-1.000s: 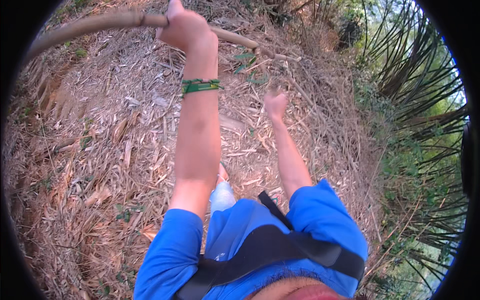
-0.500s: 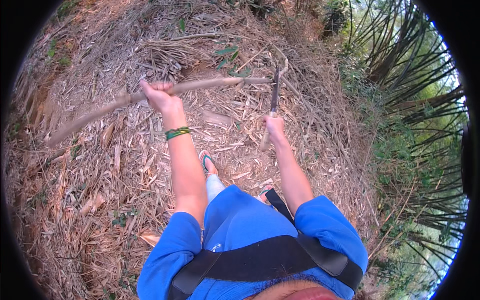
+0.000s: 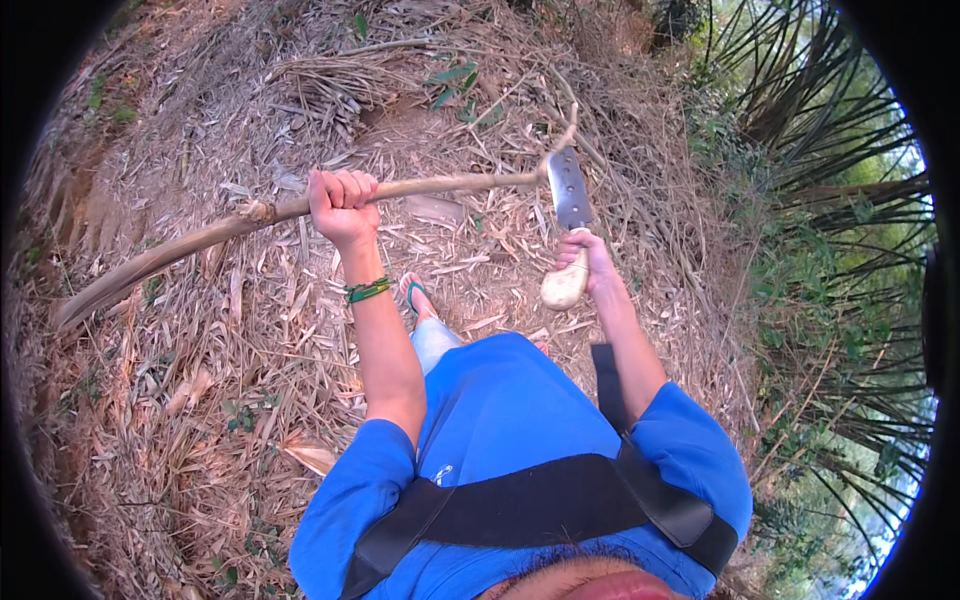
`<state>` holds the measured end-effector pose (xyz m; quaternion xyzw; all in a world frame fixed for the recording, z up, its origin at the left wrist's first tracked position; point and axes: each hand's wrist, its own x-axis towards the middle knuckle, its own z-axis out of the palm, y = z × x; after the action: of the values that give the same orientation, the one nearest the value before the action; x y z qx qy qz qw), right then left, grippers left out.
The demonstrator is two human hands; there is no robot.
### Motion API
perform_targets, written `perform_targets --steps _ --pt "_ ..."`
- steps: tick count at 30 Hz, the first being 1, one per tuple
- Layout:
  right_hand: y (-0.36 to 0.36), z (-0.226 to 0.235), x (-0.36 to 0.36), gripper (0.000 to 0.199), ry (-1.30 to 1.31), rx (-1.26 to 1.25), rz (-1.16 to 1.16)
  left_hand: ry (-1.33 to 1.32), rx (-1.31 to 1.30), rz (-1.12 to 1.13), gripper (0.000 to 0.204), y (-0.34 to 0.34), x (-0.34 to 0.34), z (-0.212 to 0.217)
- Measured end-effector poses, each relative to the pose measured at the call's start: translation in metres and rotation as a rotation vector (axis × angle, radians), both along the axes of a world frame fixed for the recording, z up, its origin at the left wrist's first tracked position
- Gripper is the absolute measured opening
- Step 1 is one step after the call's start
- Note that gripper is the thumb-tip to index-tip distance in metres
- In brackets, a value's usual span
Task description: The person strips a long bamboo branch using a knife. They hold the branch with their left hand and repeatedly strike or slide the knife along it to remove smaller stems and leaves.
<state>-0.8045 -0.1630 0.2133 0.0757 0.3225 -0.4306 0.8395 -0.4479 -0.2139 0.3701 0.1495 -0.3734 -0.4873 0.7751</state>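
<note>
My left hand (image 3: 341,205) is closed around a long brown bamboo stalk (image 3: 200,238) that runs from the lower left up to the right. A green band sits on that wrist. My right hand (image 3: 590,262) grips the pale wooden handle of a big knife (image 3: 568,195). Its steel blade points up and meets the thin end of the stalk, where a small side twig sticks out. My foot in a sandal (image 3: 414,296) shows below, between the two arms.
Dry bamboo leaves and sticks (image 3: 180,400) cover the sloping ground. Green palm-like fronds and thin stems (image 3: 830,260) crowd the right side. A patch of bare soil (image 3: 400,120) lies ahead with several green leaves.
The stalk has come lower and nearer, and my left hand with it. My right hand, empty a second ago, now holds the knife, whose blade has reached the stalk's thin end.
</note>
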Motion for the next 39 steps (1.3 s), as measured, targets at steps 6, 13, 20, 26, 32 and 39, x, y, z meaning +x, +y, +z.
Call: perform_targets --steps 6,13,20,26,32,39 --pt "-0.002 0.006 0.004 0.011 1.108 -0.360 0.146 -0.259 -0.158 -0.018 0.045 -0.001 0.006 0.021" --pt "-0.113 0.238 0.055 0.017 1.315 -1.382 -0.303 -0.273 -0.193 -0.037 0.043 0.005 0.011 0.019" --pt "-0.080 -0.038 0.069 0.031 1.679 -0.587 0.728 -0.313 -0.289 0.011 0.041 -0.006 0.012 0.018" --pt "0.055 -0.214 0.026 0.019 0.879 0.015 0.444 -0.377 -0.359 -0.022 0.043 -0.009 0.054 0.060" --pt "0.056 -0.158 0.030 0.004 0.871 0.023 0.298 -0.341 -0.047 0.381 0.046 0.008 0.126 0.068" --pt "0.054 -0.211 0.028 0.006 1.177 -0.085 0.481 0.067 0.321 0.844 0.048 0.106 0.228 -0.024"
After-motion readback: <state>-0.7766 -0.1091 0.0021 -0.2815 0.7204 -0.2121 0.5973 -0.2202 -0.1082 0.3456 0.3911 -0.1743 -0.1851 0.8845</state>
